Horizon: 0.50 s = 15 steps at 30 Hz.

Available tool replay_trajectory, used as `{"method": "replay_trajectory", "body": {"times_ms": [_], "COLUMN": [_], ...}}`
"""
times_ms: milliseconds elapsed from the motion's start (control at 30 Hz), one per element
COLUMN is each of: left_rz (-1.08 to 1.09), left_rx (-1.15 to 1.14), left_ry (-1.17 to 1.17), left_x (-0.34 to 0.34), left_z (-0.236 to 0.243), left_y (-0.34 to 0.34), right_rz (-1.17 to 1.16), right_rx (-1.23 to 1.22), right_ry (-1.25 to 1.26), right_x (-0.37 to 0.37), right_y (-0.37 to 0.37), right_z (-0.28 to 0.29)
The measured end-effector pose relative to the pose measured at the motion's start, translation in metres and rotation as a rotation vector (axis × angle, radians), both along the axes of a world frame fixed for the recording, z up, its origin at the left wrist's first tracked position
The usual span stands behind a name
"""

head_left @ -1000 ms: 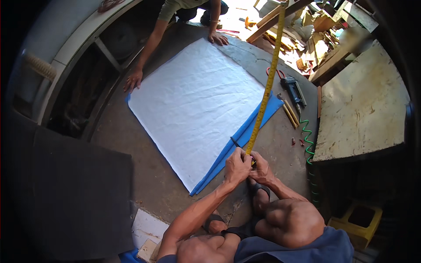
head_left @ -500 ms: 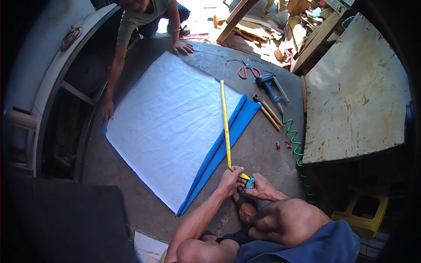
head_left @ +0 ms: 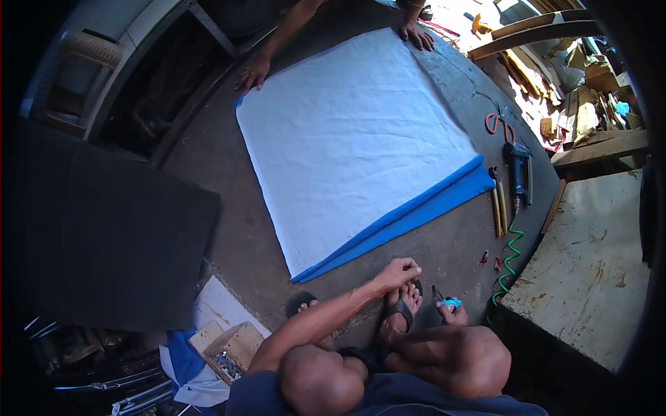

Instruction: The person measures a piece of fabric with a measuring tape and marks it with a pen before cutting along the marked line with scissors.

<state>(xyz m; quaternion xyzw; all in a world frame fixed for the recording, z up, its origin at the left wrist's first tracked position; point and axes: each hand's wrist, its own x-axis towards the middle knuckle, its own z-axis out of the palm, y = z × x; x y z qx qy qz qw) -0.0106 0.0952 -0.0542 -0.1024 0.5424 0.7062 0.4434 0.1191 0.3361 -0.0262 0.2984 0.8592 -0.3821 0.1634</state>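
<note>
Right hand (head_left: pixel 454 317) gripping the rounded turquoise tape measure (head_left: pixel 451 304); left hand (head_left: pixel 399 274) by the sandalled foot (head_left: pixel 400 313), its finger closure impossible to tell. Ahead, wrinkled white sheeting (head_left: pixel 361 152), blue-edged, lies across the gritty floor (head_left: pixel 447 243).

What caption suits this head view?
A white-and-blue sheet lies on the floor while the right hand holds a turquoise tape measure.

Strong daylight enters at upper right, with glare washing out patches around the scrap (head_left: pixel 587 114). The cloth (head_left: pixel 354 145) reflects brightly; the floor (head_left: pixel 243 232) lies in shade. Straight edges bow toward a blackened rim. The panel (head_left: pixel 125 236), lower left, appears soft-edged, though dimness prevents certainty.
</note>
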Motion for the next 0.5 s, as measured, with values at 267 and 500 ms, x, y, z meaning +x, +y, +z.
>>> {"method": "replay_trajectory", "body": {"times_ms": [267, 500], "left_rz": [0.646, 0.851], "left_rx": [-1.394, -1.235], "left_ry": [0.503, -0.160], "left_x": [0.060, 0.088], "left_z": [-0.020, -0.045], "left_y": [-0.183, -0.208], "right_rz": [0.412, 0.549], "right_rx": [0.177, 0.349], "right_ry": [-0.298, 0.500], "right_x": [-0.062, -0.374], "right_y": [0.047, 0.059], "right_z": [0.048, -0.013]}}
